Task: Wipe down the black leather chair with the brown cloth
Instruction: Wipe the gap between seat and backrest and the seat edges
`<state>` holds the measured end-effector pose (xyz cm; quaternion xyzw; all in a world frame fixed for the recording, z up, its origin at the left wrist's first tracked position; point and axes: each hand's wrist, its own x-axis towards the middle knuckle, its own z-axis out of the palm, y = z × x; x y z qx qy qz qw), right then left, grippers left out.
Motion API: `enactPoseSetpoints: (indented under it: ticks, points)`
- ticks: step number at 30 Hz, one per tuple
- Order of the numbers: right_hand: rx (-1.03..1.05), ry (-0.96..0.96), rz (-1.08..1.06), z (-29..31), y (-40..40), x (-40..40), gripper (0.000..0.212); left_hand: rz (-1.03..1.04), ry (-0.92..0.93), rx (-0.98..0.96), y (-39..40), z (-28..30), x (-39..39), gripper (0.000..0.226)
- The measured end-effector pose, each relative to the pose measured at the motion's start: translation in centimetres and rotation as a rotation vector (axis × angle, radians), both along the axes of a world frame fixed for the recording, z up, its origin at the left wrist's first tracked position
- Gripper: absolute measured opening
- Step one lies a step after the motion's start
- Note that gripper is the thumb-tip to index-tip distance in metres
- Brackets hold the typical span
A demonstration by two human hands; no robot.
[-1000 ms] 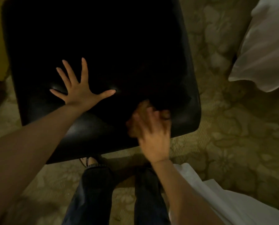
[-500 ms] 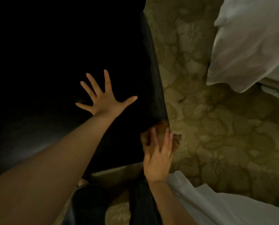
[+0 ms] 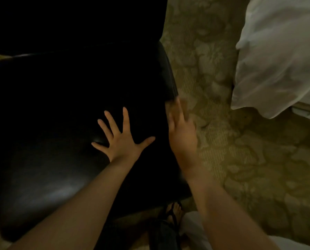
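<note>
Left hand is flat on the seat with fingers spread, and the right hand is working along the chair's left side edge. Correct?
Not quite. The right hand is at the chair's right side edge, next to the carpet, as the head view shows. The left hand is indeed flat on the seat, fingers spread.

One black leather chair (image 3: 60,114) fills the view from nine o'clock to the centre. Two bare hands are in view: one left hand (image 3: 122,141) lies flat on the seat with five spread fingers, and one right hand (image 3: 182,134) is blurred at the seat's three o'clock edge. One white bedding corner (image 3: 276,56) lies at two o'clock. One sandalled foot (image 3: 174,212) shows at six o'clock. One patterned carpet (image 3: 240,177) covers the floor. No cloth can be counted for certain.
</note>
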<state>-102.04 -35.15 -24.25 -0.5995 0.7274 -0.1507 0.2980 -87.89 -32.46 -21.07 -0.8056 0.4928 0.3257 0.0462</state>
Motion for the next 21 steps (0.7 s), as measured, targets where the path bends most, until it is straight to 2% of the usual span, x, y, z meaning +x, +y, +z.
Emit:
enactPoseSetpoints:
  ticks: [3,5,9,12,14,21]
  points:
    - [0.068,0.022,0.038,0.8,7.5,-1.6,0.064,-0.036,0.025,0.003,0.6,0.3,0.5,0.112]
    - [0.169,0.050,0.026,1.5,8.1,-1.4,0.068,-0.065,0.005,0.005,1.0,0.3,0.7,0.111]
    - [0.102,0.030,-0.031,0.9,-1.1,1.2,0.060,-0.115,-0.039,0.019,1.4,0.0,1.2,0.110]
    - [0.115,0.023,-0.046,0.4,-11.0,2.4,0.057,-0.127,-0.033,0.037,1.5,-0.1,1.3,0.109]
    - [0.130,0.001,-0.026,0.2,-14.5,2.6,0.055,-0.128,-0.025,0.036,1.3,-0.2,1.3,0.109]
    - [0.074,0.002,0.005,0.7,-6.3,1.8,0.053,-0.159,0.026,0.026,0.3,1.2,2.6,0.105]
